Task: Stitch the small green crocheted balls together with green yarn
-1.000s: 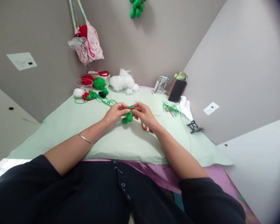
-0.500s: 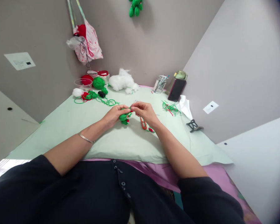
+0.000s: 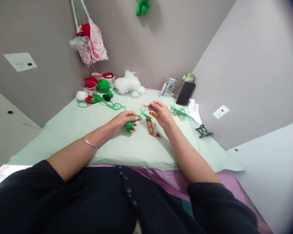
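Observation:
My left hand is closed on a small green crocheted piece with red and white bits, held above the pale green cloth. To its right, my right hand is raised with thumb and forefinger pinched together; what they hold is too small to make out. Green yarn strands lie between the two hands. Orange thread snips rest below my right hand, beside a small red and green piece.
Behind are white stuffing, a green yarn ball, a black spool and red scissors. Rightward stand a pen cup, a phone, yarn scraps and a black claw clip.
My right hand has moved away from the green piece, to the right and slightly up, uncovering the snips and yarn strands. My left hand stays nearly in place with the piece.

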